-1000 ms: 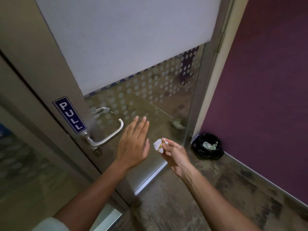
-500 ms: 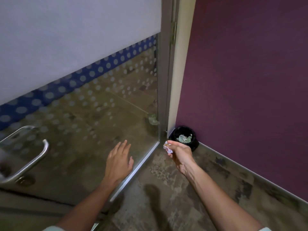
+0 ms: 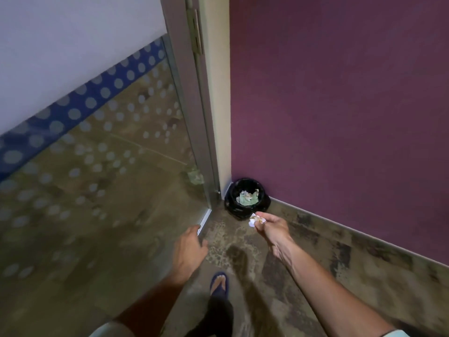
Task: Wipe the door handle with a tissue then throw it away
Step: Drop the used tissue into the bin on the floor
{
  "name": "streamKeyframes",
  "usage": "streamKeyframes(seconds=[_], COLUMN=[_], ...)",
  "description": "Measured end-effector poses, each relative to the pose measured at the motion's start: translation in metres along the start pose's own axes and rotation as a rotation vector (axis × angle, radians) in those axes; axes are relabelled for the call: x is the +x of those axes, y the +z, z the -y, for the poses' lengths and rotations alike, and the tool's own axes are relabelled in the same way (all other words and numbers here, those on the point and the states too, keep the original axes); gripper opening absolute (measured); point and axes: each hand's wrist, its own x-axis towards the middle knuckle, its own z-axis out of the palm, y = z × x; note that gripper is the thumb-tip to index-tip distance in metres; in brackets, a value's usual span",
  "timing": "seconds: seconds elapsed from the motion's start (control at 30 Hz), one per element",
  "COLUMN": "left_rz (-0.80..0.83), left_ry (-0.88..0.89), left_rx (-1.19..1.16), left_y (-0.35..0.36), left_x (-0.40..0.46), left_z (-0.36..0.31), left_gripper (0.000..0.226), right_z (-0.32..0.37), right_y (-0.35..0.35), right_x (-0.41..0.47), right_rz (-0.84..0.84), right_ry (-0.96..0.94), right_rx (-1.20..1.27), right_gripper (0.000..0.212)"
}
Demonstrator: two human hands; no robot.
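My right hand [image 3: 272, 227] pinches a crumpled white tissue [image 3: 255, 220] between fingertips, just in front of and slightly above a small black bin [image 3: 230, 203]. The bin stands on the floor in the corner where the door frame meets the purple wall, lined with a black bag and holding pale crumpled paper [image 3: 247, 197]. My left hand [image 3: 189, 246] hangs empty with fingers loosely apart, close to the bottom corner of the glass door [image 3: 97, 190]. The door handle is out of view.
A purple wall [image 3: 340, 105] runs along the right with a pale skirting strip. The grey door frame [image 3: 192, 105] with hinges stands left of the bin. My foot in a dark sandal [image 3: 218, 284] is on the mottled floor below my hands.
The view has swung right and down, away from the handle toward the bin. My right hand with the tissue has come closer to the bin; my left hand has dropped low by the door's bottom corner.
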Motion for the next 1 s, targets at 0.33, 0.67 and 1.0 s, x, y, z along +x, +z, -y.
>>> streamKeyframes(seconds=[0.33,0.67,1.0], left_rz=[0.195,0.204,0.243], left_ry=[-0.024,-0.05,-0.115], left_rx=[-0.09,-0.2,-0.222], left_y=[0.023,0.036,0.058], left_x=[0.141,0.255,0.297], left_z=[-0.012,-0.031,-0.033], left_gripper=[0.043,0.041,0.05], right_z=[0.043,0.067,0.056], right_y=[0.047,0.082,0.088], right_x=[0.117,0.217,0.286], right_rz=[-0.176,-0.273,-0.326], right_ry=[0.028,0.113,0.248], right_rx=[-0.001,0.08,0.037], right_gripper=[0.03,0.015,0.028])
